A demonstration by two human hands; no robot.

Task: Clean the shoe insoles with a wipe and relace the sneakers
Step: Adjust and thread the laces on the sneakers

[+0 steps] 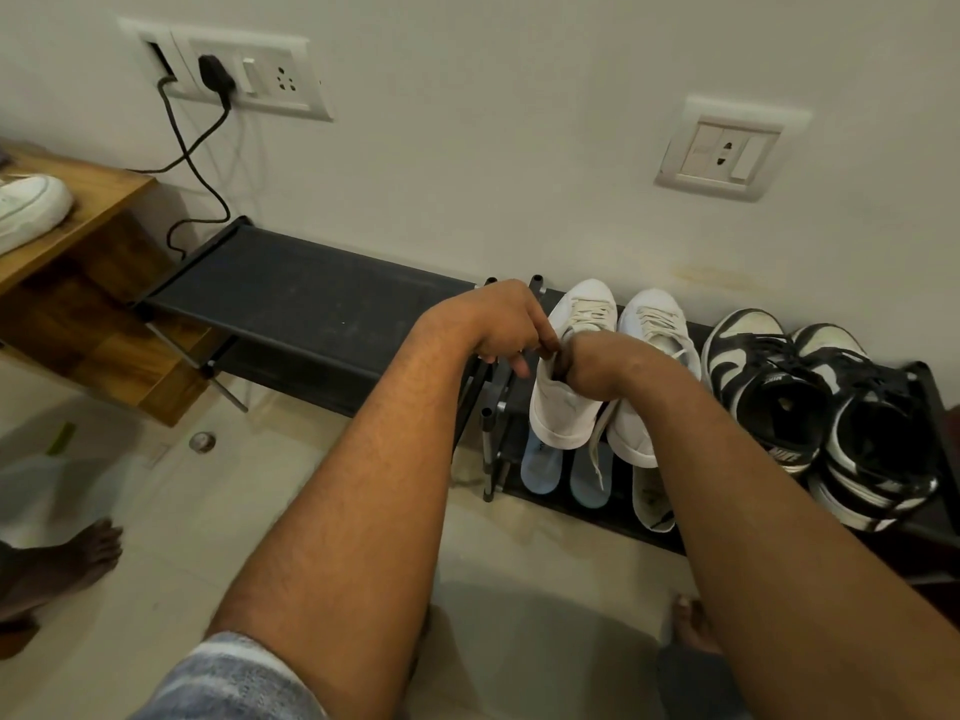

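Observation:
Two white sneakers stand on the top shelf of a black shoe rack [291, 283]. The left white sneaker [569, 407] is between my hands. My left hand [506, 324] pinches the edge of its opening at the collar. My right hand [589, 366] reaches down into the shoe, and its fingers are hidden inside. A loose lace end hangs down from this sneaker. The right white sneaker [657, 324] sits beside it, laced. I see no wipe.
A black-and-white sneaker pair [810, 397] fills the rack's right end. Blue slippers [545, 467] and another shoe lie on the lower shelf. A wooden table [88, 200] at left carries a white shoe [31, 205]. A plugged cable hangs from the wall socket [223, 70]. Bare feet stand on the tiled floor.

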